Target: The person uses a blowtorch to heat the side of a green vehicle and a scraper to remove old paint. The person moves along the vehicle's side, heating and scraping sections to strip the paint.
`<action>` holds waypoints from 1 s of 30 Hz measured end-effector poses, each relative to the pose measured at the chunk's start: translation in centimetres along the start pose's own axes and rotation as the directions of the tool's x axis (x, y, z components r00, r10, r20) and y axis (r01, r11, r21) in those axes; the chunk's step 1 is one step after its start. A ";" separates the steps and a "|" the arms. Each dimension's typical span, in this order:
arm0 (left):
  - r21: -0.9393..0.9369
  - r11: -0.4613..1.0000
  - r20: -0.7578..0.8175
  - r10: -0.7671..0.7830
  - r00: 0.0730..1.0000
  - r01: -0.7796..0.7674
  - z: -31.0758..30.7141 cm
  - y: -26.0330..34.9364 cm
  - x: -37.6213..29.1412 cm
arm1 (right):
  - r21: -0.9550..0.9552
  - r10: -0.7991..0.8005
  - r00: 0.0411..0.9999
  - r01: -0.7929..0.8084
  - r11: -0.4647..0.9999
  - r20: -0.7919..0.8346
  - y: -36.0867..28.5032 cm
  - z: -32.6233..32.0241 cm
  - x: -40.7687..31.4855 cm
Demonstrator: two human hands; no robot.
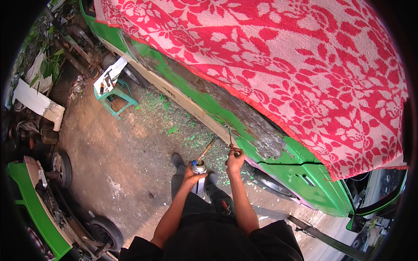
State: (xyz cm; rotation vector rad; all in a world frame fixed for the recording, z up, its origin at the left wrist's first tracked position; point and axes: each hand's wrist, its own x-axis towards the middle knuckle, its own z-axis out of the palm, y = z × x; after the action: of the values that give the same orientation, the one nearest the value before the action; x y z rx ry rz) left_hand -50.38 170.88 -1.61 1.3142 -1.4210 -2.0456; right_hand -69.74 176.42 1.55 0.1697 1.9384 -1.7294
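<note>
My left hand (190,178) grips a metal gas canister (198,169) fitted with what looks like a blowtorch head. Its copper-coloured tube (205,151) points forward toward the vehicle's lower side, and a blue knob (194,162) sits near its base. No flame shows. In my right hand (235,160) is a thin-shafted screwdriver (231,141) with a reddish handle. Its tip reaches the green side panel (209,105), though contact is unclear. Green paint there is partly stripped, with rough grey-brown patches (266,140) exposed. A red and pink floral blanket (261,65) covers the vehicle above.
Green paint flakes (171,130) litter the concrete floor (130,156). A teal plastic stool (114,101) carries a white board (112,76) with small tools. A vehicle wheel (274,184) is close on my right. Another green vehicle (36,202) and a loose tyre (104,230) are at left.
</note>
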 end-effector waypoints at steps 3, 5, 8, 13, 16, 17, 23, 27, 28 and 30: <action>-0.066 0.997 -0.005 -0.039 0.999 0.039 0.5 1.0 -0.6 | 0.024 0.022 1.000 -0.022 0.999 -0.007 -0.1 -0.9 -0.2; -0.028 1.000 -0.009 -0.011 1.000 0.011 0.2 1.3 -0.6 | 0.017 0.034 0.999 -0.034 0.999 -0.003 0.0 -0.8 -0.1; -0.037 0.999 0.024 0.038 0.999 -0.037 0.0 0.6 -0.2 | 0.041 0.049 0.999 -0.050 0.998 0.004 0.6 -0.7 1.1; -0.025 0.999 -0.003 0.020 1.000 -0.020 -0.2 0.7 -0.4 | 0.064 0.046 0.999 -0.048 0.997 0.025 -0.1 -1.1 -0.1; -0.005 0.999 0.019 0.046 0.999 -0.046 -0.2 0.7 0.0 | 0.077 0.055 0.998 -0.057 0.995 0.023 0.2 -0.1 0.7; 0.002 0.999 0.023 0.044 0.999 -0.044 0.1 0.8 0.1 | 0.083 0.048 0.999 -0.049 0.995 0.013 0.3 -0.2 0.8; 0.045 0.998 0.018 0.042 0.999 -0.042 0.1 1.9 0.0 | 0.101 0.016 1.000 -0.018 0.995 0.014 0.0 -1.2 0.1; 0.066 0.996 0.000 0.061 0.998 -0.061 -0.7 -0.5 0.8 | 0.078 0.016 1.000 -0.015 0.997 -0.011 0.5 0.4 -0.1; 0.037 0.998 -0.003 0.055 0.998 -0.055 -0.7 -0.8 0.9 | 0.110 -0.013 1.000 0.013 0.994 0.002 0.5 0.2 0.0; 0.010 0.999 -0.005 0.042 0.999 -0.041 -0.6 -0.7 0.7 | 0.098 0.011 1.000 -0.013 0.995 0.023 0.2 -1.1 0.1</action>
State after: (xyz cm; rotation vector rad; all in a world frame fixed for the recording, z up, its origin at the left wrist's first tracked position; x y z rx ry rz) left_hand -50.08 170.34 -2.60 1.2823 -1.4453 -2.0096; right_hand -70.08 177.48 1.41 0.1964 1.8338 -1.8125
